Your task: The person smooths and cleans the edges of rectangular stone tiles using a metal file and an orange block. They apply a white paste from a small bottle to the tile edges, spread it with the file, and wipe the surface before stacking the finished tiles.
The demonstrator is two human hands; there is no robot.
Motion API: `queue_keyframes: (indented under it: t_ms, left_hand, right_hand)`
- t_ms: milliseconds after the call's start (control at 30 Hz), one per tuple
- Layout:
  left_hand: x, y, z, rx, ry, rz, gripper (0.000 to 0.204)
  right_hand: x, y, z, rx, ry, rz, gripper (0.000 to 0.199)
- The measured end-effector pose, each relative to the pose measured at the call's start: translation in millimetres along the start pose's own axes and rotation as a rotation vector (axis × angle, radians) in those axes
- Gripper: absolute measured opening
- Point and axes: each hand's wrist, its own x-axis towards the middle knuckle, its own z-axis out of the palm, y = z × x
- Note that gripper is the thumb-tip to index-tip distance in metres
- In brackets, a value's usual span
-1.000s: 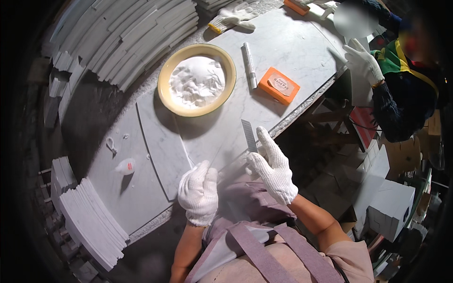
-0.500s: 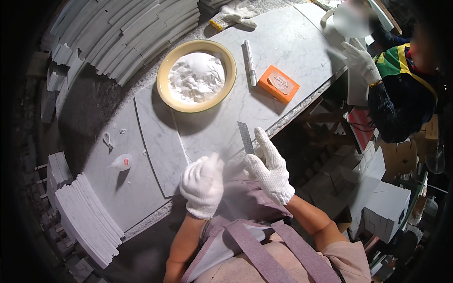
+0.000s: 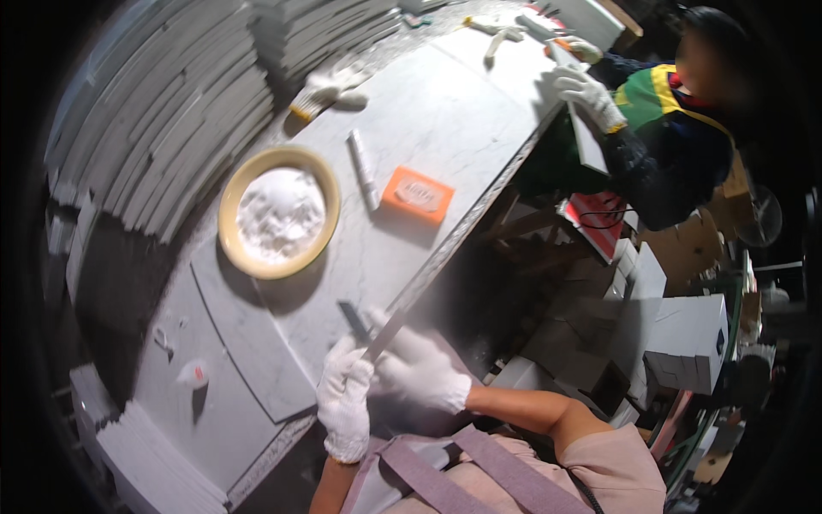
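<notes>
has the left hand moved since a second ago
Yes. The left hand has closed in toward the right hand, off the curved marble piece and toward the table edge.

Orange rectangular packet [image 3: 417, 194] flat on my marble bench, beside white tube [image 3: 362, 169]; small squeeze bottle [image 3: 193, 374], possibly red-labelled, lower left.

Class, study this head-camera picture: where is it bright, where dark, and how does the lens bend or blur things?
Head view: light falls brightly on the marble table; the space beneath it and the rim are dark; the yellow bowl casts a shadow toward the wearer; fisheye curves the stacked tiles; the gloved hands, left hand and right hand, look slightly soft.
</notes>
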Motion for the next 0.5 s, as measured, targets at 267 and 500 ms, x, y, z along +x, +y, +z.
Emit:
queue_keyframes:
  t_ms: [267,500]
  left_hand:
    - [-2,14,-6,-0.027,0.104,-0.177,0.020]
    - [0,20,-4,0.371,0.070,0.022,0.016]
  right_hand:
    - [-10,2,-3,-0.061,-0.203,-0.011,0.032]
    - [-15,-7,-3,0.237,-0.145,0.074,0.041]
